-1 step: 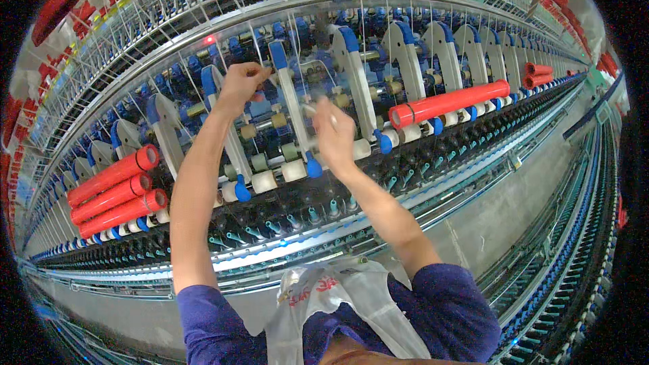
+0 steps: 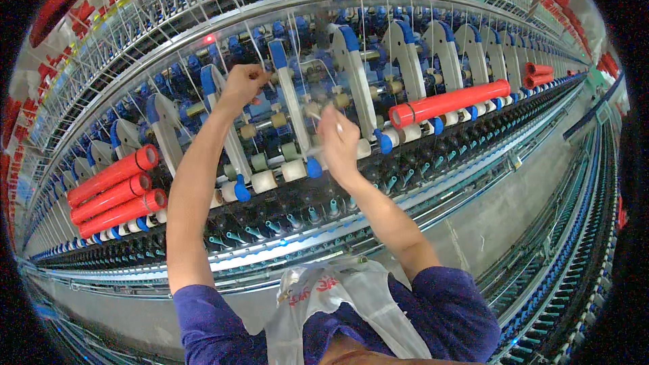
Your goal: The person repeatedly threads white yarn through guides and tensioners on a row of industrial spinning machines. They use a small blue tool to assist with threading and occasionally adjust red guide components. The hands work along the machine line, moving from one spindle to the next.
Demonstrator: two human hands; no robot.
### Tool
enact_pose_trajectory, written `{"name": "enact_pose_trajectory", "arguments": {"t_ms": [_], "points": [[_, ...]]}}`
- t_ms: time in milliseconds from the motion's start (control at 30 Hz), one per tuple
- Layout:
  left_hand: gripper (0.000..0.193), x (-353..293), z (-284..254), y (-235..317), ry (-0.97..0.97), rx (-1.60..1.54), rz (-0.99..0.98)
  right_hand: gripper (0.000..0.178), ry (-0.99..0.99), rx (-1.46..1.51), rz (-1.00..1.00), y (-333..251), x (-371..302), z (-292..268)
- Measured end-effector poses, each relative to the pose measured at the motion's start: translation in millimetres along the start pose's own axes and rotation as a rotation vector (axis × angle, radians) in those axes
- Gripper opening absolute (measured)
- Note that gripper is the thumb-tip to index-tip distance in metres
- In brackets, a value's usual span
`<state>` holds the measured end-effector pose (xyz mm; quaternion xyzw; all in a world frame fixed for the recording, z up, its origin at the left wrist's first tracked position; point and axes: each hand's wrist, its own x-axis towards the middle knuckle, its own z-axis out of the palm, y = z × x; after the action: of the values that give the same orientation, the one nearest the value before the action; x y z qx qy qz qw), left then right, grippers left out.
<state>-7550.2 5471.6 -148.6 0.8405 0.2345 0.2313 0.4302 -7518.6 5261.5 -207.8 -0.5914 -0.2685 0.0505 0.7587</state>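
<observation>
Left of the blue-capped drafting arm (image 2: 291, 98), the left hand (image 2: 242, 88) is holding its fingers curled; right of that arm, the right hand (image 2: 339, 138) is doing likewise. Whether either is grasping anything, I cannot tell. Handling is seemingly midway, nothing showing as finished.

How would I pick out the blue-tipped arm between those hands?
Find the long machine and its row of pale, blue-tipped arms. Look where the left hand and right hand reach in. The blue-tipped arm you want is the only one standing between them.
</observation>
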Motion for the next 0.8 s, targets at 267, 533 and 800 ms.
{"name": "enact_pose_trajectory", "arguments": {"t_ms": [267,533,800], "points": [[0.02,16.5,2.7,-20.2,-0.354,0.178,-0.052,0.044,0.005,0.056,0.035,16.2,-40.6,-27.7],[0.02,19.4,-2.7,-16.6,-0.504,0.17,-0.224,0.045,-0.065,0.126,0.09,11.9,-55.1,-31.8],[0.024,36.4,-7.6,-38.6,-0.585,0.388,0.022,0.023,-0.041,-0.017,-0.212,16.3,-76.3,-24.7]]}}
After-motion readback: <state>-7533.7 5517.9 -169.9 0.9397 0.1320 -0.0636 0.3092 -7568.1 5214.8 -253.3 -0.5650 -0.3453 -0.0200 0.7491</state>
